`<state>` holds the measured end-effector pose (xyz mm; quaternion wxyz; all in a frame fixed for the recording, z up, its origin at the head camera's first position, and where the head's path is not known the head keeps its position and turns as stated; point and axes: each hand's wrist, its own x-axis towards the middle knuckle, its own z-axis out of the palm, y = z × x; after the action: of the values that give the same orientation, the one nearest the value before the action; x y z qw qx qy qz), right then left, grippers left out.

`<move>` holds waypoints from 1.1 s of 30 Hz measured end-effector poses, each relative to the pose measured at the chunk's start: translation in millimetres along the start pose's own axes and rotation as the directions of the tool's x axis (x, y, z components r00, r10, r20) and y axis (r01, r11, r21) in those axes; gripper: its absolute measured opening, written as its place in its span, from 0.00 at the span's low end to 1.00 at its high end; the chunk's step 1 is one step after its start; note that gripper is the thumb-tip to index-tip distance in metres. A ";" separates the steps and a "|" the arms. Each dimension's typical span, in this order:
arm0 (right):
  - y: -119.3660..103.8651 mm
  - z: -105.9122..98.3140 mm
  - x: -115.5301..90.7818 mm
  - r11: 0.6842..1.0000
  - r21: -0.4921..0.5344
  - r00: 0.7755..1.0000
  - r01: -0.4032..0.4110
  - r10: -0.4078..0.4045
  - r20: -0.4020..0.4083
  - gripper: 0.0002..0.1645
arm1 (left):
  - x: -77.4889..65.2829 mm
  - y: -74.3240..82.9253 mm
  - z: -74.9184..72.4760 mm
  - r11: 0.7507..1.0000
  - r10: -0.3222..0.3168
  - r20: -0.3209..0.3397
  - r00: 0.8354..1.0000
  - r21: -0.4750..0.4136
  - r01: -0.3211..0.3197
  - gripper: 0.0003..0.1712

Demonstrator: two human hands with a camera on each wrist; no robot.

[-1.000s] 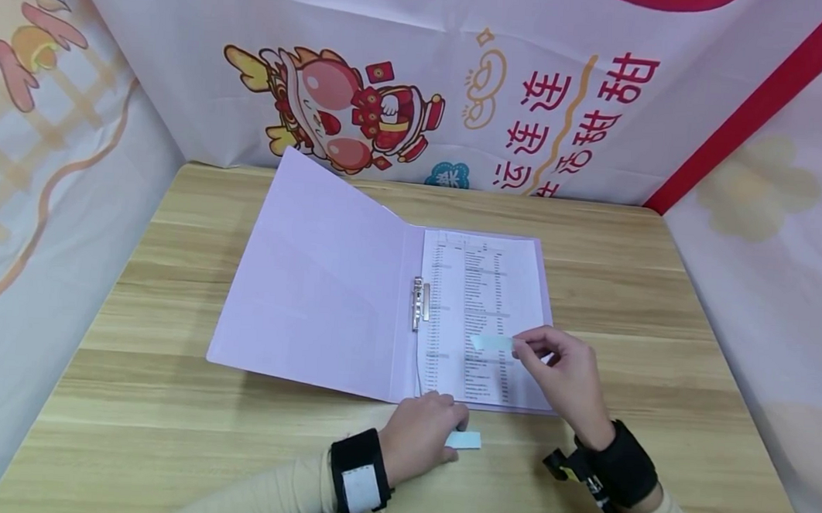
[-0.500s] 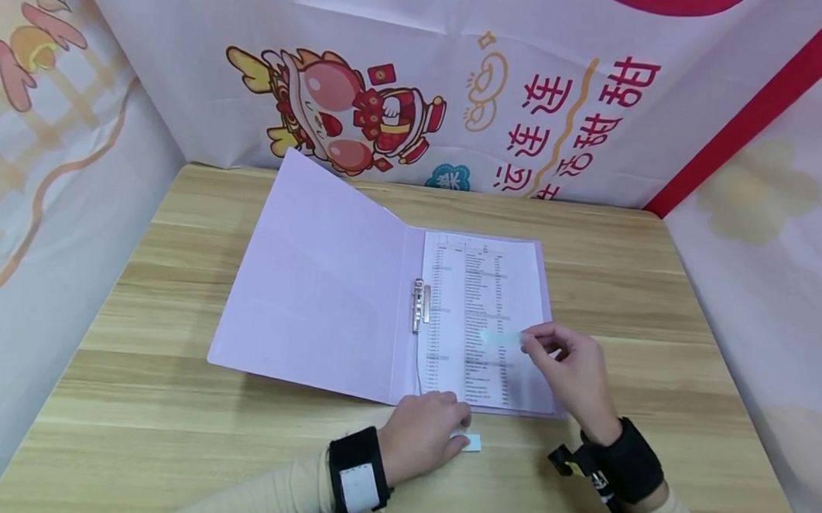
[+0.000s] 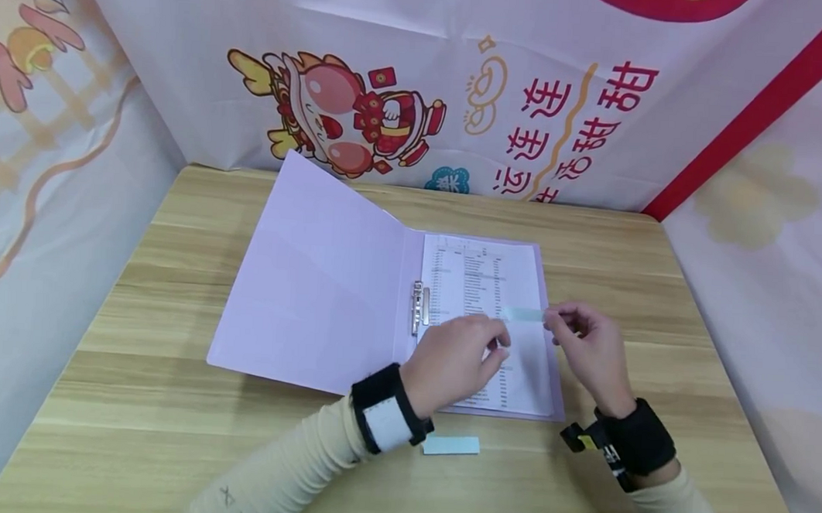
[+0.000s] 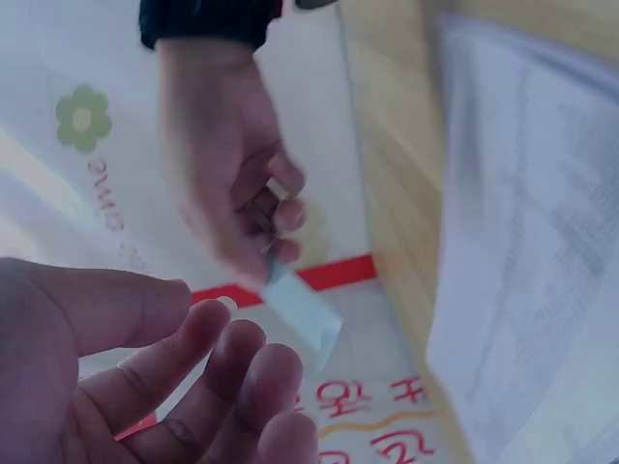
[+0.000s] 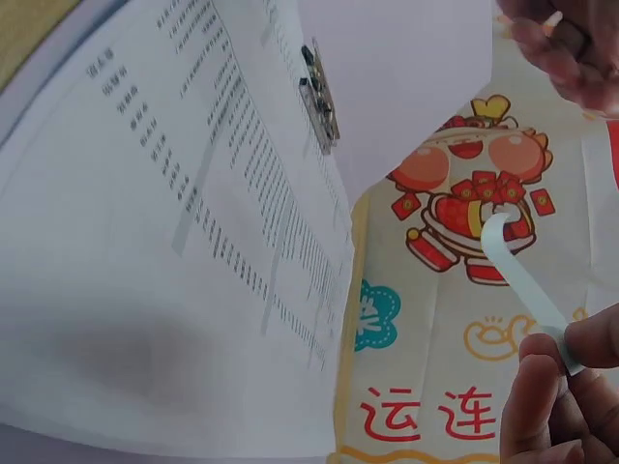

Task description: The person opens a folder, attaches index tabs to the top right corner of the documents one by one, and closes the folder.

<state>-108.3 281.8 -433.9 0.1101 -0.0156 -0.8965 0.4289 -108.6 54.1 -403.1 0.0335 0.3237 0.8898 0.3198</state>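
- Pale-blue strip: its one end is pinched between the right hand's thumb and fingers, and the rest reaches out over the right side of the printed sheets. In the right wrist view its free end curls.
- From the head view alone I can't judge how high it hangs; the left wrist view, though blurred, seems to show it clear of the paper.
- Left hand: over the lower part of the sheets, fingers bent loosely, a gap between thumb and forefinger, nothing visible in its grip. Half a second ago it was down by the near edge of the folder, partly covering the pale-blue pad.
- That pad now lies in full view on the desk, just below the folder.
- Right hand and strip have shifted farther up the page and toward its outer edge. Folder, sheets and metal clip look to be where they were.
- For the work, I'd judge this means the left hand is free of the pad, and both hands are now gathered about the one loose strip, which has not been laid down.
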 end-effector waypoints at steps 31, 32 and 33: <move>64.4 11.8 128.1 0.948 0.112 0.948 -0.297 0.307 -0.084 0.19 | 164.7 -57.5 14.4 0.918 0.006 0.156 0.988 0.391 -0.067 0.32; 68.1 13.5 131.0 0.945 0.119 0.945 -0.306 0.316 -0.085 0.19 | 166.6 -60.0 19.1 0.913 0.011 0.177 0.984 0.399 -0.082 0.34; 71.4 15.4 133.7 0.941 0.130 0.941 -0.311 0.324 -0.093 0.18 | 168.7 -63.0 24.7 0.907 0.016 0.197 0.980 0.410 -0.097 0.36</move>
<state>-246.6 331.5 -473.8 0.0906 -0.1782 -0.8487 0.4895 -269.9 131.4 -435.1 0.0384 0.3780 0.9205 0.0911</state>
